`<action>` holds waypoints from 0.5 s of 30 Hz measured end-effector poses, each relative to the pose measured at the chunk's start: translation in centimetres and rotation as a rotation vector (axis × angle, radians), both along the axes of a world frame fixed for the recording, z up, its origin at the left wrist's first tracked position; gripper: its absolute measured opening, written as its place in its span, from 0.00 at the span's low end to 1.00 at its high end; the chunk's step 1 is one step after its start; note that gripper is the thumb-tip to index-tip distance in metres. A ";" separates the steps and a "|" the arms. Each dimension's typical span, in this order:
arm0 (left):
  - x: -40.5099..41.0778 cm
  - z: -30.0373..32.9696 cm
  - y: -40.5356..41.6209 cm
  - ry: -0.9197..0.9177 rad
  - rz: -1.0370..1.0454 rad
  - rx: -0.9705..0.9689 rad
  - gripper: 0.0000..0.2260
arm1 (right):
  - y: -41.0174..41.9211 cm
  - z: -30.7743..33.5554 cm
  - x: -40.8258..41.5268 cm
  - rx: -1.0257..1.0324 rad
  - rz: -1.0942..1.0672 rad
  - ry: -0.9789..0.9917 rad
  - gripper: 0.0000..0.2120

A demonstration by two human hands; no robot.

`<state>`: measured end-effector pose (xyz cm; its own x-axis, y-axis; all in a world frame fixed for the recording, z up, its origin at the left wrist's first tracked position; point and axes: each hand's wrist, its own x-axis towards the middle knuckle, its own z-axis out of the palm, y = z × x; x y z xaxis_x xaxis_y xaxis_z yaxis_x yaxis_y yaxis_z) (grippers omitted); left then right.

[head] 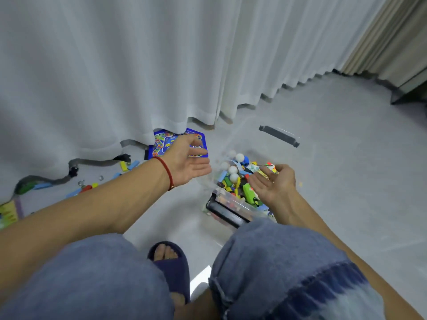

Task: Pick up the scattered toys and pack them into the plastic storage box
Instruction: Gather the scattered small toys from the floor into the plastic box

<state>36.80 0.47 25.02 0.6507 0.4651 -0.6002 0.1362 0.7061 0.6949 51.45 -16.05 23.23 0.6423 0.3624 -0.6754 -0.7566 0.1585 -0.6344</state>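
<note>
- The clear plastic storage box (227, 202), heaped with toys, sits on the floor by the right knee.
- The right hand (273, 183) hovers over it, palm up, fingers loosely spread.
- The left hand (189, 161), fingers relaxed and empty, hangs beside the box.
- Coloured blocks (126, 166) lie scattered near the curtain (115, 77).

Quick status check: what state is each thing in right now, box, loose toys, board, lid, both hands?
Box: open, filled with mixed toys.
White balls: in the box, on top.
Blocks: scattered on the floor, left of the box.
Game board: flat on the floor, partly under the curtain.
Lid: off, lying beyond the box.
Left hand: open, empty.
Right hand: open, palm up, over the box.
</note>
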 end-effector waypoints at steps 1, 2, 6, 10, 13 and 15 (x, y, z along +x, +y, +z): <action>-1.1 -0.4 0.5 0.013 0.027 0.024 0.18 | 0.5 -0.2 -0.2 -0.008 0.030 -0.027 0.18; -2.3 -0.9 1.0 0.027 0.062 0.051 0.17 | 1.1 -0.3 -0.6 -0.010 0.072 -0.061 0.18; -9.5 -4.7 3.2 0.170 0.172 0.172 0.12 | 5.2 -0.3 -3.7 -0.029 0.399 -0.235 0.15; -17.7 -8.8 5.5 0.460 0.208 0.248 0.10 | 11.7 -1.2 -7.3 -0.226 0.909 -0.536 0.10; -22.2 -11.0 7.9 0.607 0.261 0.324 0.10 | 17.3 -3.4 -9.5 -0.385 1.252 -0.811 0.08; -24.4 -12.6 9.8 0.694 0.263 0.422 0.06 | 21.1 -5.3 -10.7 -0.477 1.424 -0.931 0.09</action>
<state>12.36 10.22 12.40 0.0392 0.8240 -0.5653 0.4963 0.4749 0.7267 40.72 5.06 17.94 0.2308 0.8303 -0.5072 0.4760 -0.5510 -0.6854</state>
